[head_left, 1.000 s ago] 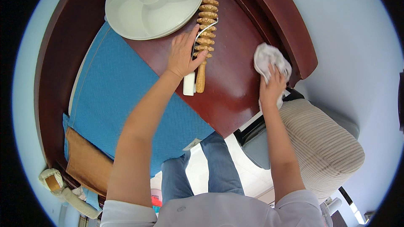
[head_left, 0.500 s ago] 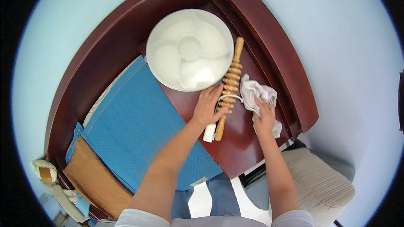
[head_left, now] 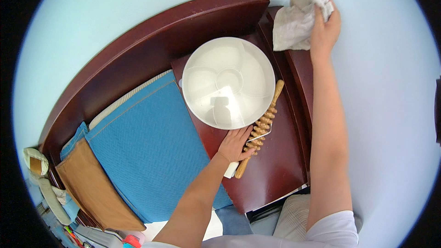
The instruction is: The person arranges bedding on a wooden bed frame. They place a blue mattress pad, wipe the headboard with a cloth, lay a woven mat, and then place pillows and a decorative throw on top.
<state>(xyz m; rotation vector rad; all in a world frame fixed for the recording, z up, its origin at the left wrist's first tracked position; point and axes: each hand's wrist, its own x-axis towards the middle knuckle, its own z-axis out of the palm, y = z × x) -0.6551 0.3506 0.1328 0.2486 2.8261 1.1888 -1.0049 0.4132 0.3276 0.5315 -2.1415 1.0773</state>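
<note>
Two hands are well apart. The left hand [head_left: 235, 144] lies low, with its fingers out long and its thumb spread over a bumpy wooden roller [head_left: 265, 124]. The roller lies at a slant on the shiny dark red surface [head_left: 280, 165], just beside a big round white tray [head_left: 202, 82]. The tray has curved parts around a small ring in the middle. A white handle [head_left: 231, 170] pokes out from under the left hand, next to the near end of the roller. The right hand [head_left: 325, 32] is far up and to the right, pinching a pale, crumpled cloth [head_left: 298, 23]. The cloth hangs by a dark red wooden rail [head_left: 301, 73], and I cannot tell if they touch. A blue mat [head_left: 151, 138] lies left of the tray
</note>
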